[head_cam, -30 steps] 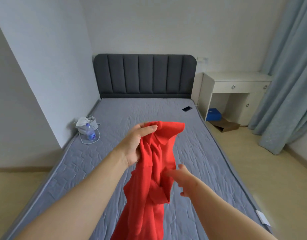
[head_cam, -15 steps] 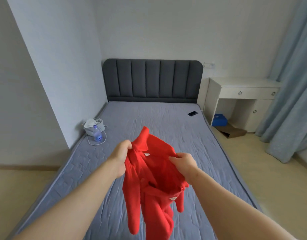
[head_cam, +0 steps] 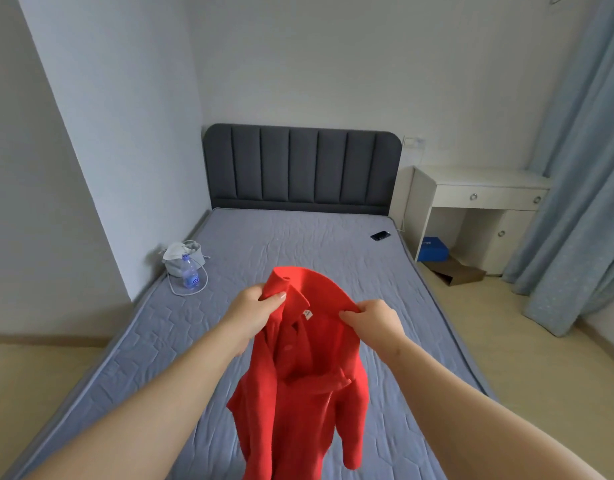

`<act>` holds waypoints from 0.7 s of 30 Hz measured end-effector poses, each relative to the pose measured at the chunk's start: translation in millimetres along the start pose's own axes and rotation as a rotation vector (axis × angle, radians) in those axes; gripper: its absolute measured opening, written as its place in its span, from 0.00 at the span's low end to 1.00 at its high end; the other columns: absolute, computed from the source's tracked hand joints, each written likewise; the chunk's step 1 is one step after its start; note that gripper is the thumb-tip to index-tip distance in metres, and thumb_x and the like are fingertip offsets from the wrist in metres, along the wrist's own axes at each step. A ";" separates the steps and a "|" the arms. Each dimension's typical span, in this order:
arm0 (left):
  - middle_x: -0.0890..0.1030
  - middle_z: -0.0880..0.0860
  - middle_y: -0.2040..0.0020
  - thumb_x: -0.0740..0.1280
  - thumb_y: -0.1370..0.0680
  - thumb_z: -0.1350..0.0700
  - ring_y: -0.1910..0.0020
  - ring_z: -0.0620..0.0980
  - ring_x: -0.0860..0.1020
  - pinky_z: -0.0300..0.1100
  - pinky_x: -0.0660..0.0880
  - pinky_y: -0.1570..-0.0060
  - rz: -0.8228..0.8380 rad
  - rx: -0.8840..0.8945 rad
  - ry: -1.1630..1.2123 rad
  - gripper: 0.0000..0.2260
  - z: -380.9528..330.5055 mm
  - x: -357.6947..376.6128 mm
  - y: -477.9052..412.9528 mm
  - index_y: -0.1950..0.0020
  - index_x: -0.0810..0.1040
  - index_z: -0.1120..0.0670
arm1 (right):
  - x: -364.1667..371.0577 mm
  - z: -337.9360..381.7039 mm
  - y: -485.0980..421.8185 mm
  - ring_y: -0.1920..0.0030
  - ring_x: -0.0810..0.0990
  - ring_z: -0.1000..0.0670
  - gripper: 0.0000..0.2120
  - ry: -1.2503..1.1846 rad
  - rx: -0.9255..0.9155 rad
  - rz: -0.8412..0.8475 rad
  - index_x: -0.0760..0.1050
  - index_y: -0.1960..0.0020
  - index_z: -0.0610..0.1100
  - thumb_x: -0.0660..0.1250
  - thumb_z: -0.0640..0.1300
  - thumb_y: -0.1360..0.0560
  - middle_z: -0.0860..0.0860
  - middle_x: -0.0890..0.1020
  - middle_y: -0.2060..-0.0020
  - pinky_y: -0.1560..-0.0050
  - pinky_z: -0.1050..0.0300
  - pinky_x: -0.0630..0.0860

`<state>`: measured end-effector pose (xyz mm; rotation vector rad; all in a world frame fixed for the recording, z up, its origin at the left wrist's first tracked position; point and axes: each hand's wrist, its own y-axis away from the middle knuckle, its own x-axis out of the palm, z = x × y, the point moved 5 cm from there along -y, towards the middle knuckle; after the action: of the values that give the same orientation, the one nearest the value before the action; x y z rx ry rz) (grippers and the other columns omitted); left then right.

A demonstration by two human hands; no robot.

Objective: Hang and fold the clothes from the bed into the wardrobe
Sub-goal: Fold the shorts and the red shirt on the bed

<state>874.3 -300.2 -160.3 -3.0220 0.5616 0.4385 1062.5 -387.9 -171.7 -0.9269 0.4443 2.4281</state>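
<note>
A red collared shirt [head_cam: 305, 386] hangs in the air over the foot half of the grey bed [head_cam: 298, 244]. My left hand [head_cam: 255, 311] pinches the shirt at the left end of its collar. My right hand [head_cam: 373, 320] pinches the top edge at the right shoulder. The collar opening with a small white label faces me, and the body and sleeves droop down between my forearms. The wardrobe is not in view.
A water bottle [head_cam: 188, 273] and a grey pouch with a white cable sit on the bed's left edge by the wall. A black phone [head_cam: 380, 235] lies near the headboard. A white desk [head_cam: 478, 202], a cardboard box [head_cam: 457, 271] and blue curtains [head_cam: 582, 188] stand right.
My right hand has come up from the shirt's middle and taken hold of its right shoulder. The shirt is now spread between both hands with the collar on top.
</note>
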 end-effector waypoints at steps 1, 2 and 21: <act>0.81 0.51 0.57 0.63 0.21 0.56 0.60 0.46 0.78 0.39 0.73 0.60 0.021 -0.015 0.053 0.04 2.8 1.9 0.6 0.50 0.77 0.50 | -0.4 3.0 0.4 0.72 0.68 0.52 0.16 -0.021 -0.024 -0.020 0.68 0.69 0.42 0.63 0.47 0.25 0.50 0.70 0.74 0.71 0.59 0.63; 0.81 0.49 0.59 0.63 0.21 0.55 0.63 0.44 0.77 0.38 0.72 0.63 0.028 -0.034 0.104 0.04 4.8 3.0 0.7 0.51 0.77 0.49 | -0.3 7.3 1.3 0.72 0.67 0.52 0.18 -0.068 -0.048 -0.036 0.65 0.70 0.43 0.63 0.48 0.24 0.50 0.69 0.74 0.70 0.58 0.62; 0.82 0.49 0.54 0.59 0.19 0.53 0.55 0.44 0.80 0.41 0.75 0.50 0.149 0.120 0.023 0.08 -7.1 9.6 0.3 0.49 0.78 0.50 | -0.4 40.2 5.2 0.70 0.70 0.56 0.09 -0.333 -0.171 -0.015 0.71 0.64 0.45 0.67 0.42 0.26 0.52 0.73 0.69 0.70 0.63 0.67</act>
<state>884.7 -304.5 -156.2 -2.8853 0.7886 0.3624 1038.7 -373.8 -142.1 -0.5701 0.1115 2.5713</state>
